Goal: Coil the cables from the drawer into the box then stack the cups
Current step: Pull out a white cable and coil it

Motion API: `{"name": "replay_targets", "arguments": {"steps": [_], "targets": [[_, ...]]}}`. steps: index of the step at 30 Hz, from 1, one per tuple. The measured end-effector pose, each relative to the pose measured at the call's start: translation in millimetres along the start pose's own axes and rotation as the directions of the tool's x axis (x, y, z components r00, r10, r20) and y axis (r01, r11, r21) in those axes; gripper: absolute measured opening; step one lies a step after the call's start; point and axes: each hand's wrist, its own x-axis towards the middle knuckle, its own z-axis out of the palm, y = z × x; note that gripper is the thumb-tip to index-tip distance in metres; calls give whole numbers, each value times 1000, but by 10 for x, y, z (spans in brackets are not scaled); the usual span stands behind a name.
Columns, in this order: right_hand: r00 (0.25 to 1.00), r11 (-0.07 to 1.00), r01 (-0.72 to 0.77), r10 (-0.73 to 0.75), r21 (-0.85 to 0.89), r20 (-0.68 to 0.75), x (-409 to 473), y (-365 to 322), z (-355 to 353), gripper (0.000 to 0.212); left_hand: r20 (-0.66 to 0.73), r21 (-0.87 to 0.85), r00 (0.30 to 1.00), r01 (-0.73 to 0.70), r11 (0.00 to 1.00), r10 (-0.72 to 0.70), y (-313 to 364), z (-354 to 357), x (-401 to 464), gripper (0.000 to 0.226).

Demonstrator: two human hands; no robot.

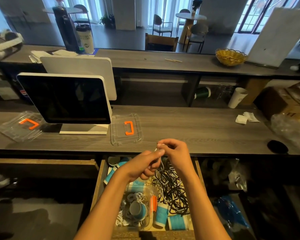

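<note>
Both hands above open drawer [100,177], at counter [189,125] edge. Left hand [145,166] and right hand [174,152] each had grip pinched on white cable [160,164], tail trailing into black-and-white cable tangle [171,191].

Risk: tail snagging tangle, dragging loops out; blue paper cups [161,217] toppling.

Coil count unclear, fingers covered it. Clear box [145,220] probably already held coils.
</note>
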Motion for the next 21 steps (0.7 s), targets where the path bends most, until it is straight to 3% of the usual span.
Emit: {"name": "replay_targets", "arguments": {"steps": [2,5,8,10,12,14,16,18,19,20,21], "targets": [[1000,999,-22,22,49,5,4,-8,-3,8,57,-53,997,-47,998,50,8,-4,-11,52],[999,998,-30,29,57,29,15,-17,-31,10,-13,-161,993,-120,980,120,4,-36,-2,54],[993,996,-86,86,-8,75,26,9,-81,14,-295,-144,945,-190,971,142,-12,-29,59,54],[991,989,-103,112,-106,77,28,33,-97,11,-526,-47,839,-190,981,137,-40,-28,106,53],[993,978,-103,113,-181,44,33,67,-114,9,-634,-125,766,-238,963,107,-55,-39,138,48],[991,976,-110,121,-189,49,22,73,-123,9,-622,-368,780,-374,851,74,-42,-32,159,46],[988,975,-115,132,-191,78,1,69,-140,9,-599,-646,799,-524,556,57,17,-83,146,47],[989,973,-112,129,-202,71,-23,86,-195,12,-636,-738,772,-614,279,17,79,-186,95,40],[990,972,-104,121,-211,67,-33,101,-236,11,-662,-734,750,-646,208,-7,100,-235,60,34],[991,971,-88,107,-221,77,-40,112,-280,9,-683,-718,730,-667,200,-21,116,-267,23,28],[991,971,-64,89,-230,101,-47,117,-322,6,-706,-688,707,-676,265,-29,117,-288,-5,25]]}}
